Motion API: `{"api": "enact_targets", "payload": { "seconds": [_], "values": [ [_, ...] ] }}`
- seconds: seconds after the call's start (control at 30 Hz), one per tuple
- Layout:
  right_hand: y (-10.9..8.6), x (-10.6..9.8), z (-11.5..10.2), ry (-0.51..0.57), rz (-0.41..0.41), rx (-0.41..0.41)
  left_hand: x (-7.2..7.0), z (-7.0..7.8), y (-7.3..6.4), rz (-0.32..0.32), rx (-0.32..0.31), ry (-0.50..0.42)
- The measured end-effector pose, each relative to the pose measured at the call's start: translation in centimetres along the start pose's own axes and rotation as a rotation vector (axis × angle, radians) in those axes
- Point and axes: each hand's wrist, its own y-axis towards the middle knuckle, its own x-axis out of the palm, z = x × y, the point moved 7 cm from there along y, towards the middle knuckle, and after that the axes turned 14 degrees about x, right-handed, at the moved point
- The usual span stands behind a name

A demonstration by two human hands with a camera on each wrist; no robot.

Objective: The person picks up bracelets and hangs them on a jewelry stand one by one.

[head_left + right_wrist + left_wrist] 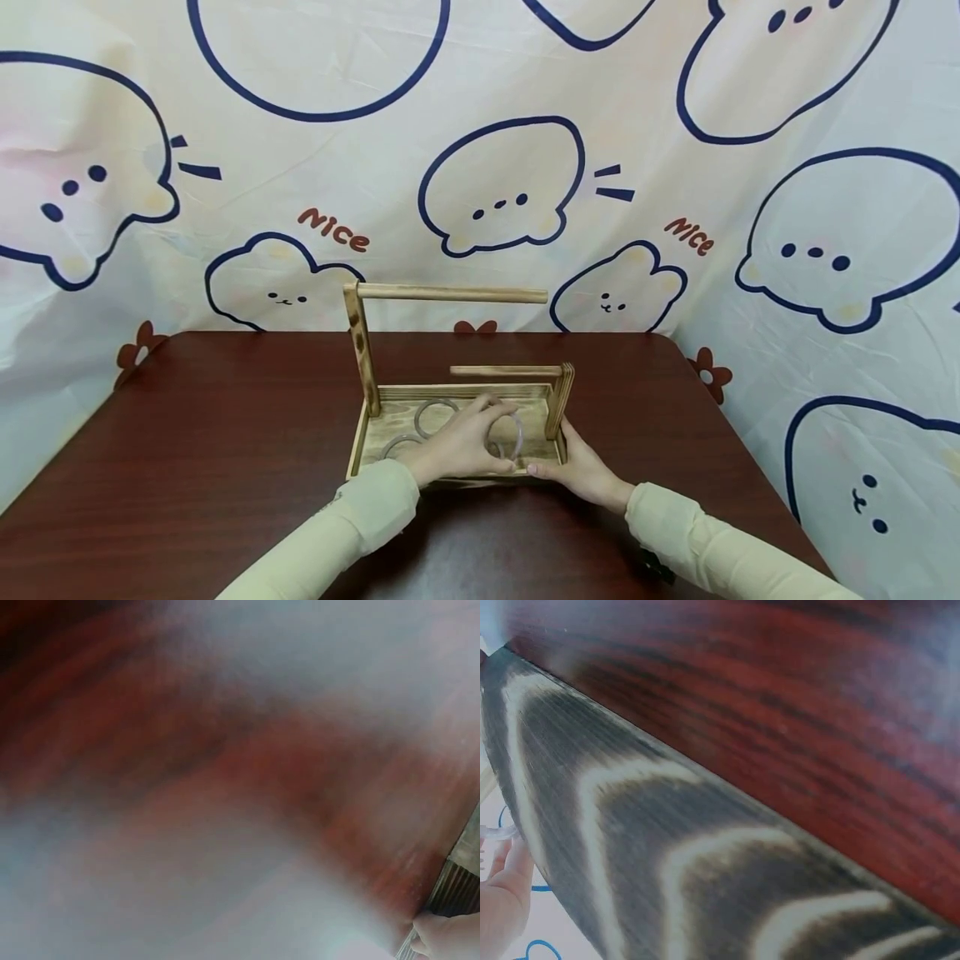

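A wooden tray stand (pixel 465 391) sits on the table, with a tall post and bar at its left and a shorter post and bar at its right. Inside the tray, my left hand (pixel 467 439) pinches a clear ring (pixel 519 435) between thumb and fingers, the ring tipped up on edge. Two more clear rings lie left of it: one ring (pixel 417 419) towards the back, another ring (pixel 397 439) near the front, partly behind the wrist. My right hand (pixel 588 468) grips the tray's front right corner, thumb on the front rim.
The dark red wooden table (pixel 225 433) spreads around the stand. Behind it hangs a cloth (pixel 390 183) printed with cartoon faces. The tall bar (pixel 450 293) and short bar (pixel 502 371) reach across above the tray. Striped wood (pixel 667 825) fills much of the left wrist view.
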Motion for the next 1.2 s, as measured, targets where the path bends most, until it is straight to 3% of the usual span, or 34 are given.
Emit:
{"api": "enact_targets", "payload": {
  "seconds": [0.23,0.5,0.7,0.93,1.2],
  "values": [
    [0.0,0.1,0.1,0.01,-0.017,0.028,-0.7,-0.3,-1.2,0.03,-0.049,-0.079],
    [-0.1,0.0,0.2,-0.009,0.001,0.036,-2.1,-0.6,-2.6,0.082,-0.053,-0.13],
    [0.0,-0.2,0.2,-0.007,0.01,0.037,-3.4,-0.7,-3.8,0.137,-0.064,-0.106],
    [0.1,-0.4,0.2,-0.009,0.019,0.041,-4.5,-0.8,-5.0,0.21,-0.031,-0.071],
    [0.0,-0.3,0.3,-0.029,0.019,0.055,-5.2,-1.9,-7.1,0.261,-0.121,-0.223]
  ]
}}
